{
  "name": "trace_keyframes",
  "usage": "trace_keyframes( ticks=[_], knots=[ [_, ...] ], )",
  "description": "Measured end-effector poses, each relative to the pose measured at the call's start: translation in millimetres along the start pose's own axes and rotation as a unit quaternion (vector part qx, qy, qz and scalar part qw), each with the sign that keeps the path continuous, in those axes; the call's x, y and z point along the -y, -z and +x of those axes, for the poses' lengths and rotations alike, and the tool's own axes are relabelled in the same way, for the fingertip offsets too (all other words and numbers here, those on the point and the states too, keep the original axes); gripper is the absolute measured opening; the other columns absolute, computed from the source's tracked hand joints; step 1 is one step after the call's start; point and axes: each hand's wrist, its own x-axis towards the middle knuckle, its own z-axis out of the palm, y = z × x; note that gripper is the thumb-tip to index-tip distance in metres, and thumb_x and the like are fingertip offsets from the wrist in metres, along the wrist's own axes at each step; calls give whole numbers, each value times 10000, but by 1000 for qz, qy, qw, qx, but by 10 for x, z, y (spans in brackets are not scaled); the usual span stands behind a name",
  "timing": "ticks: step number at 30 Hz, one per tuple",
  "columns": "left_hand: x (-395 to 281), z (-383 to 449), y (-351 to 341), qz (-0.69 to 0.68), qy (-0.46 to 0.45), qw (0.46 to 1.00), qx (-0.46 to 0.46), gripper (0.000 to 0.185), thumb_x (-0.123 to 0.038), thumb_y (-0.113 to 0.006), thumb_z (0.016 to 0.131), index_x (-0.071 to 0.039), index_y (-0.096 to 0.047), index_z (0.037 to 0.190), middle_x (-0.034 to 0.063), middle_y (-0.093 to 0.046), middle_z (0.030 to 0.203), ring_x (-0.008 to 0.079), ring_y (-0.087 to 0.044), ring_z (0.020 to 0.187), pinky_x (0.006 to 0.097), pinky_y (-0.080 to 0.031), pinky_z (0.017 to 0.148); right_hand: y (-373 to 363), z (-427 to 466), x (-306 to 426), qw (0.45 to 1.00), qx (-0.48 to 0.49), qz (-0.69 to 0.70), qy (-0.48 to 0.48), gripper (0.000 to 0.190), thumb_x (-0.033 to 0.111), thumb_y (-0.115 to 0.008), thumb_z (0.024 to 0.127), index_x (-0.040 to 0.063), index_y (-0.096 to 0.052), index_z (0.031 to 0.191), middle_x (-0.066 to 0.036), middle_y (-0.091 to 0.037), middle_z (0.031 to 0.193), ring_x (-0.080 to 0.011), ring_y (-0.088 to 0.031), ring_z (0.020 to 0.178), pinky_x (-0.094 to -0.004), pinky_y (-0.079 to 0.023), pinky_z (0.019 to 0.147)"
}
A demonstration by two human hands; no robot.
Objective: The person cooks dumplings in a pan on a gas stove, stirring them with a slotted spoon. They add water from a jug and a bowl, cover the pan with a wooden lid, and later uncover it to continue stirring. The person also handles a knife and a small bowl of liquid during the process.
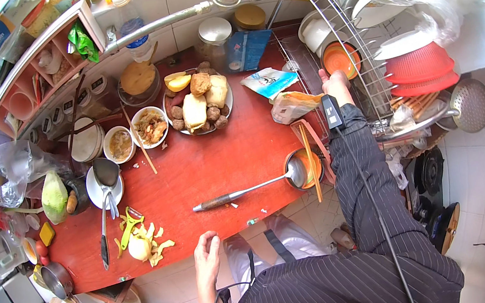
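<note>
My right hand [335, 83] reaches into the wire dish rack [371, 57] and touches the lower edge of an orange bowl with a dark rim [340, 59]; how firmly its fingers close on it cannot be told. My left hand [210, 248] hangs with nothing in it just off the front edge of the red tabletop [225, 164]. A ladle with a wooden handle [239, 192] rests with its head in a second orange bowl [309, 159], across which lie wooden chopsticks [311, 164]. Near the left hand are a peeled round vegetable [140, 248], peelings [160, 249] and a green peeler [131, 225].
A plate of potatoes and dark round tubers [198, 103] stands at the back, beside small bowls of food [150, 127]. A black-handled ladle [106, 213] leans in a white bowl [110, 193]. Red plastic baskets [421, 68] sit right of the rack; a metal pot [56, 280] is far left.
</note>
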Motion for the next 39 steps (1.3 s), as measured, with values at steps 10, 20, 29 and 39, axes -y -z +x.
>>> trace_keyframes(
  ticks=[10, 20, 29, 39],
  knots=[
    [-46, -287, 399, 7, -31, 999, 3, 223, -172, -584, 942, 12, -588, 1069, 45, -622, 988, 121, -570, 949, 269, -446, 875, 491, -803, 120, 950, 264, -169, -1, 287, 38, -413, 873, -45, -532, 1121, -199, -628, 944, -310, -652, 709, -388, -566, 581],
    [-255, -380, 579, -131, -59, 989, 16, 371, -119, -563, 947, -14, -462, 1288, 108, -562, 1232, 187, -527, 1164, 321, -422, 984, 1611, -2547, 37, 787, 529, -314, -48, 222, 49, -490, 876, -31, -575, 1065, -127, -670, 886, -202, -663, 680, -306, -556, 488],
    [-691, -753, 502, -329, -147, 926, 112, 859, -420, -656, 867, -88, -169, 1492, 116, -238, 1525, 258, -275, 1394, 426, -370, 1056, 2412, -3530, -83, 644, 663, -367, -99, 226, 91, -474, 915, -39, -545, 1086, -110, -643, 899, -161, -634, 667, -263, -537, 493],
    [292, -1432, -99, -336, -106, 922, -160, 464, -22, -524, 875, -48, -408, 1323, 96, -525, 1214, 169, -483, 1164, 324, -383, 1016, 3101, -3253, -563, 379, 778, -496, -66, 376, 34, -477, 927, -17, -405, 1292, -142, -619, 1031, -174, -643, 633, -240, -523, 440]
  ],
)
